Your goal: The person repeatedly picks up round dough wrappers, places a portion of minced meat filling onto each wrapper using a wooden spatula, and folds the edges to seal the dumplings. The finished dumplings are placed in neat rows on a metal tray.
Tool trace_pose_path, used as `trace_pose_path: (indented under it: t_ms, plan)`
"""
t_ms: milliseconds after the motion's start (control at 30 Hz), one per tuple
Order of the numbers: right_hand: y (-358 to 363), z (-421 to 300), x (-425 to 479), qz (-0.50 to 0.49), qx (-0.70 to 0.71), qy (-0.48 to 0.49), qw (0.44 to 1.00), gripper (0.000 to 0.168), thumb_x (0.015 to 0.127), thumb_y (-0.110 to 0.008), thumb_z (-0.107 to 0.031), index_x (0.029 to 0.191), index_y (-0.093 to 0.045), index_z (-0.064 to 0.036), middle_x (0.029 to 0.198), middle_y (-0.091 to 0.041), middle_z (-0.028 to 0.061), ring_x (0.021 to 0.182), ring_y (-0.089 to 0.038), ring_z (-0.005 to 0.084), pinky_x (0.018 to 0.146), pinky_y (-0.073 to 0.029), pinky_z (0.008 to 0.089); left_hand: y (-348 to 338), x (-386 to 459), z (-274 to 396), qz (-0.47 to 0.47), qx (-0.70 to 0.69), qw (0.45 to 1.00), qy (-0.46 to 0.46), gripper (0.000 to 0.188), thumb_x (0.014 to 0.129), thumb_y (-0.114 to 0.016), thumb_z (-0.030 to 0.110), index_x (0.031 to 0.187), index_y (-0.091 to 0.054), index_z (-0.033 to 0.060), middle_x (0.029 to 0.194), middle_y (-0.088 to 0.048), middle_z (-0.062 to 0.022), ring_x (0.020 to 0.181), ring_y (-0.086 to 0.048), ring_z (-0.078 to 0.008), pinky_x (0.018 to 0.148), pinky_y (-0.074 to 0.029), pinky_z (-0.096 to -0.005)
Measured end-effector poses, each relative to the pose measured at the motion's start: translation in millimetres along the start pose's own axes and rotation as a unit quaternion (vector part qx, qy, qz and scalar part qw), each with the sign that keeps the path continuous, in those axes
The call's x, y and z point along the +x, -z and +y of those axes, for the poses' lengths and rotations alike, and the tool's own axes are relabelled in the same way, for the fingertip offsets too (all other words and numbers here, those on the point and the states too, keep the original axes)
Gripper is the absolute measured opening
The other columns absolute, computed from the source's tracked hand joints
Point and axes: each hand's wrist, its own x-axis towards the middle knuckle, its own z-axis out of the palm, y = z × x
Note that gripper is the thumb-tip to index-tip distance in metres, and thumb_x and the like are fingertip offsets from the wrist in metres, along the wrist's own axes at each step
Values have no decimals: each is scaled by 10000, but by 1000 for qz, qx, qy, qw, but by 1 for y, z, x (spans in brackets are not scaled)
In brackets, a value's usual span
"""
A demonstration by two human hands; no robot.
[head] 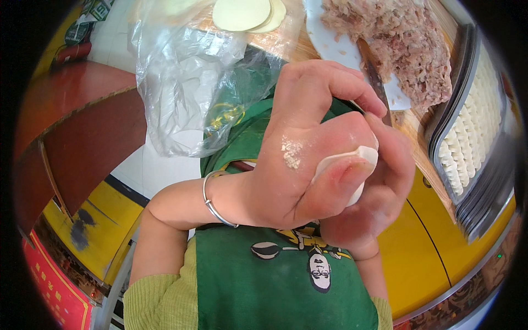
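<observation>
Both my hands meet in front of my green apron (pixel 288 280), close to the camera. Pinched between them is a white dough wrapper (pixel 368 153), folded over; whether it has filling inside is hidden. My left hand (pixel 301 136), with a silver bangle at the wrist and a dusting of flour, presses its thumb along the wrapper. Behind and to the right, my right hand (pixel 394 165) cups the wrapper's far side, its fingertips against the left hand's fingers. Beyond them, minced meat (pixel 396 41) lies heaped on a white plate (pixel 324 39), with a long narrow brown utensil (pixel 373 70) stuck in it.
Round dough wrappers (pixel 241 14) lie stacked on the wooden board (pixel 412 128), beside a clear plastic bag (pixel 177 82) draping over its edge. Rows of pleated dumplings (pixel 474 119) fill a tray atop stacked dark trays (pixel 482 210) at right. A red-brown wooden surface (pixel 86 86) stands left.
</observation>
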Motion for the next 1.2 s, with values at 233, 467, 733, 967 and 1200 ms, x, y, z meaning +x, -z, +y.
trace_pose_path:
  t_ms: [233, 467, 733, 967, 1200]
  plan:
    - [2, 8, 5, 12, 129, 51, 990, 202, 797, -621, -106, 982, -584, -36, 904, -490, 90, 774, -489, 160, 694, -407, 248, 1, 7, -2, 102, 152, 980, -74, 480, 840, -423, 539, 827, -505, 67, 1107, -487, -170, 988, -451, -280, 835, -378, -362]
    - [10, -6, 10, -52, 90, -22, 994, 191, 829, -608, -213, 829, -505, -53, 824, -497, 59, 776, -463, 142, 741, -395, 264, 14, 11, -2, 102, 310, 928, -177, 320, 753, -589, 394, 835, -517, 93, 954, -560, -110, 808, -504, -259, 702, -415, -349]
    - [11, -10, 16, -22, 207, -121, 971, 145, 841, -502, -125, 931, -469, -17, 776, -466, 67, 713, -433, 148, 659, -379, 261, 19, -8, 11, 23, 138, 986, -86, 219, 816, -619, 279, 845, -608, 62, 734, -530, -38, 603, -465, -178, 540, -370, -286]
    - [14, -3, 8, -1, 344, -165, 924, 270, 864, -503, -222, 1021, -453, -7, 837, -491, 65, 791, -475, 165, 720, -394, 255, 12, -12, 13, 73, -69, 994, 36, 229, 828, -613, 263, 822, -593, 35, 651, -556, -50, 548, -471, -163, 500, -364, -274]
    - [8, 8, -5, 70, 286, -92, 951, 161, 841, -575, -134, 940, -544, -11, 924, -521, 96, 860, -493, 169, 781, -400, 285, -4, -9, 24, 140, -242, 952, 127, 345, 869, -529, 373, 885, -504, 30, 704, -567, -78, 546, -487, -112, 489, -384, -235]
